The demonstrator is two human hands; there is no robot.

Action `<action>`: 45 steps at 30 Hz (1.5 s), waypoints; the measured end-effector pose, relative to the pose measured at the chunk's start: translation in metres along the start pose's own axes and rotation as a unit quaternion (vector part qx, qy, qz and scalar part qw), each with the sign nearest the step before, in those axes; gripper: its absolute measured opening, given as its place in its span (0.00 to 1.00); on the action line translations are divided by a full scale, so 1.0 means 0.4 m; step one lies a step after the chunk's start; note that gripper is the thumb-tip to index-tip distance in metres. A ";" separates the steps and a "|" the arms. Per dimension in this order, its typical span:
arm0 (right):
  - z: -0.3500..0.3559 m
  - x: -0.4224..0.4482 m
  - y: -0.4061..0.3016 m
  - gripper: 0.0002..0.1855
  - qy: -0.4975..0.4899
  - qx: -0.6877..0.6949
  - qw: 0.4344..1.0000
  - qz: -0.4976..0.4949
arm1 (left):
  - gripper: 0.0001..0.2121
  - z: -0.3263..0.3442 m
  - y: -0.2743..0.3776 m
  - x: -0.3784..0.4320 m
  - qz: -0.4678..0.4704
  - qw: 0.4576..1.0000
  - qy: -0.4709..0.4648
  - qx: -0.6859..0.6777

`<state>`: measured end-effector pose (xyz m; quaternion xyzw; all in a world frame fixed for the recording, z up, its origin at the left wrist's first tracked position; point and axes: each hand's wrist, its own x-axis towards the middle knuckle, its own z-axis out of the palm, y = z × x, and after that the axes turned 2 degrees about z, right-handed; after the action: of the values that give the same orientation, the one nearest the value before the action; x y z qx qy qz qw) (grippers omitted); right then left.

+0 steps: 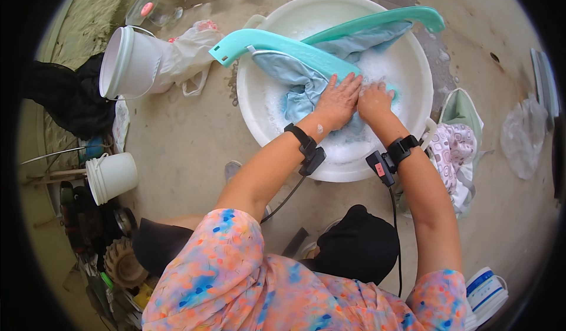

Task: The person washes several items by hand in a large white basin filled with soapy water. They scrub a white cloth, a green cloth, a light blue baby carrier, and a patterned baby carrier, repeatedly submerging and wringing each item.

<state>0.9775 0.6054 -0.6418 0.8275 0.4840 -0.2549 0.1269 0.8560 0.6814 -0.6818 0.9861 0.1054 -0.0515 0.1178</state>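
Observation:
A round white plastic basin with sudsy water stands before me. Across it lies a curved turquoise plastic piece with slots at its left end, and a second turquoise arm reaches past the far right rim. Wet light-blue fabric hangs along these pieces into the foam. My left hand lies spread, fingers on the lower end of the near piece. Close beside it, my right hand has curled fingers partly in suds; whether it grips anything is hidden. Another bit of turquoise shows by its knuckles.
Left of the basin are a white bucket on its side, a plastic bag and a smaller white bucket. At right lie patterned fabric, a clear plastic bag and a white-and-blue container.

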 end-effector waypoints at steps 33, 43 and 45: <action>-0.094 -0.136 0.067 0.09 0.055 0.252 0.936 -0.241 | 0.24 -0.413 -0.109 -0.161 -0.103 0.978 -0.146 -0.106; 0.065 -0.216 -0.009 0.30 -0.092 0.067 0.967 -0.227 | 0.41 -0.139 0.000 -0.170 0.078 0.971 -0.214 0.080; 0.053 -0.182 -0.004 0.35 -0.161 0.068 0.964 -0.202 | 0.45 -0.072 0.001 -0.106 0.045 0.943 -0.315 0.095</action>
<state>0.9406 0.5430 -0.6198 0.6669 0.5958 -0.4378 0.0923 0.8171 0.6798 -0.6487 0.9298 0.0136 -0.3639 0.0532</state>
